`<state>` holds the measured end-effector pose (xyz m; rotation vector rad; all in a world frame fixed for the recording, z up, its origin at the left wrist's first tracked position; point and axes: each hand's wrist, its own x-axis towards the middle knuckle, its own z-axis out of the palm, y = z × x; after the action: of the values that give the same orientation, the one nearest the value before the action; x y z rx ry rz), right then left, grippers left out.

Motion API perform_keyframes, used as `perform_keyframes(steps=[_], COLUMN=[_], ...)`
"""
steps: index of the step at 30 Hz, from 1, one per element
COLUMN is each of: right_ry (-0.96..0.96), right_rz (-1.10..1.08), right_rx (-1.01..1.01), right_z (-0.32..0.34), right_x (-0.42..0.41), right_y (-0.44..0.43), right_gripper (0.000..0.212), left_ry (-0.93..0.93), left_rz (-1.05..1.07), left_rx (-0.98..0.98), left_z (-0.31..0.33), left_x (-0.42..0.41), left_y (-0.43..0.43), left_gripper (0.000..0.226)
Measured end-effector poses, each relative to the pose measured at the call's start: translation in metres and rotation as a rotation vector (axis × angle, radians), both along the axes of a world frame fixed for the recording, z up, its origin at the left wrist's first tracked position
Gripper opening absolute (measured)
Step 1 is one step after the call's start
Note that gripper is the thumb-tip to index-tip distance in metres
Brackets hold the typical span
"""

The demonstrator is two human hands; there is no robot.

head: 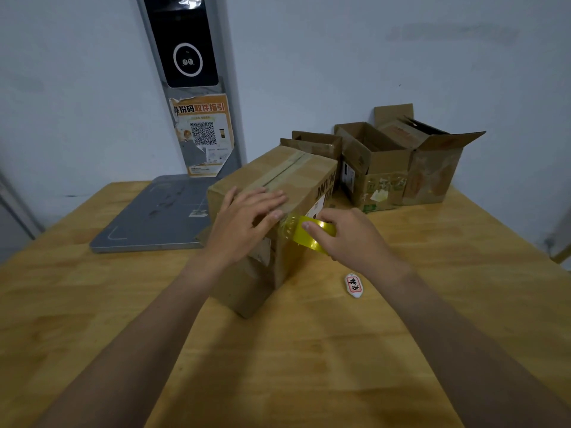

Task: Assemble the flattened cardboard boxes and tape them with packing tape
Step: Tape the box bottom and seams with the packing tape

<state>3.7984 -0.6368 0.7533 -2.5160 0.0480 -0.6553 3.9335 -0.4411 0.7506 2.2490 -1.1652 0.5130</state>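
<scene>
A closed brown cardboard box stands on the wooden table, with an old tape strip running along its top seam. My left hand lies flat on the box's near top edge, fingers straight, pressing there. My right hand grips a roll of yellowish packing tape just right of the box's near corner. A short stretch of tape runs from the roll onto that corner, under my left fingertips.
Several open, worn cardboard boxes stand at the back right of the table. A grey flat scale platform lies at the left, with a kiosk post behind it. A small white tag lies near my right wrist.
</scene>
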Motion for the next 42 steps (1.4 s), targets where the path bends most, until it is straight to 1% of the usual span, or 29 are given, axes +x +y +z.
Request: perform_keyframes(steps=[3,5,8,11,13,14,16,17,18,19,20,21,22,23,24,25,27,29,30,32,34,36,37,38,40,42], right_ry=[0.02,-0.003,0.042,0.107,0.159,0.191,0.244,0.249,0.241,0.228,0.22,0.219,0.22,0.231,0.248,0.272,0.302,0.289,0.279,0.256,0.239,0.229,0.227,0.225,0.222,0.227], right_rz=[-0.026,-0.053,-0.056,-0.08,-0.096,-0.102,-0.139,-0.159,-0.158,-0.129,-0.078,-0.014,0.054,0.119,0.168,0.201,0.23,0.226,0.222,0.222,0.232,0.242,0.245,0.244,0.244,0.247], right_rx=[-0.045,-0.065,-0.023,0.0,0.003,-0.008,-0.081,-0.122,-0.148,-0.162,-0.156,-0.145,-0.148,-0.16,-0.173,-0.178,-0.18,-0.195,-0.2,-0.206,-0.205,-0.231,-0.248,-0.259,-0.278,-0.317], right_z=[0.003,0.006,0.012,0.022,0.033,0.038,0.046,0.049,0.052,0.054,0.057,0.06,0.063,0.064,0.064,0.063,0.059,0.056,0.055,0.054,0.052,0.053,0.053,0.053,0.054,0.056], right_x=[0.012,0.017,0.02,0.022,0.023,0.024,0.024,0.024,0.025,0.028,0.031,0.034,0.037,0.04,0.044,0.048,0.052,0.052,0.053,0.052,0.052,0.052,0.051,0.051,0.05,0.047], right_y=[0.009,0.02,0.029,0.031,0.032,0.031,0.03,0.029,0.028,0.027,0.026,0.025,0.024,0.023,0.022,0.021,0.02,0.02,0.02,0.021,0.025,0.029,0.031,0.032,0.035,0.038], right_gripper=[0.039,0.045,0.052,0.051,0.051,0.049,0.039,0.031,0.028,0.036,0.053,0.069,0.08,0.085,0.085,0.084,0.079,0.078,0.079,0.079,0.078,0.076,0.076,0.075,0.074,0.076], left_ry=[0.009,0.012,0.033,0.083,0.145,0.197,0.303,0.318,0.322,0.357,0.46,0.631,0.826,0.988,1.085,1.123,1.096,1.058,1.059,1.12,1.183,1.212,1.187,1.117,0.909,0.775], left_rz=[-0.005,-0.007,-0.014,-0.05,-0.095,-0.098,0.001,0.109,0.253,0.415,0.566,0.678,0.732,0.726,0.683,0.653,0.678,0.676,0.638,0.571,0.51,0.463,0.467,0.498,0.601,0.663], left_rx=[-0.012,-0.014,-0.003,-0.009,-0.066,-0.141,-0.364,-0.462,-0.507,-0.499,-0.455,-0.415,-0.394,-0.389,-0.398,-0.419,-0.538,-0.658,-0.689,-0.714,-0.637,-0.493,-0.446,-0.404,-0.311,-0.251], left_z=[-0.002,-0.002,0.0,0.005,0.006,0.004,-0.005,-0.011,-0.02,-0.03,-0.04,-0.049,-0.056,-0.062,-0.067,-0.07,-0.07,-0.066,-0.065,-0.063,-0.061,-0.062,-0.063,-0.063,-0.062,-0.056], left_x=[0.001,0.002,0.001,-0.003,-0.006,-0.008,-0.013,-0.015,-0.017,-0.018,-0.017,-0.016,-0.016,-0.018,-0.019,-0.02,-0.021,-0.022,-0.021,-0.025,-0.034,-0.04,-0.041,-0.041,-0.041,-0.045], left_y=[0.0,0.0,0.0,0.001,0.005,0.009,0.021,0.028,0.035,0.043,0.05,0.056,0.06,0.063,0.063,0.062,0.057,0.052,0.05,0.045,0.04,0.034,0.031,0.029,0.026,0.024], left_gripper=[0.051,0.05,0.047,0.044,0.04,0.041,0.048,0.049,0.049,0.052,0.058,0.066,0.072,0.079,0.085,0.091,0.097,0.093,0.086,0.064,0.042,0.032,0.029,0.024,0.015,0.007])
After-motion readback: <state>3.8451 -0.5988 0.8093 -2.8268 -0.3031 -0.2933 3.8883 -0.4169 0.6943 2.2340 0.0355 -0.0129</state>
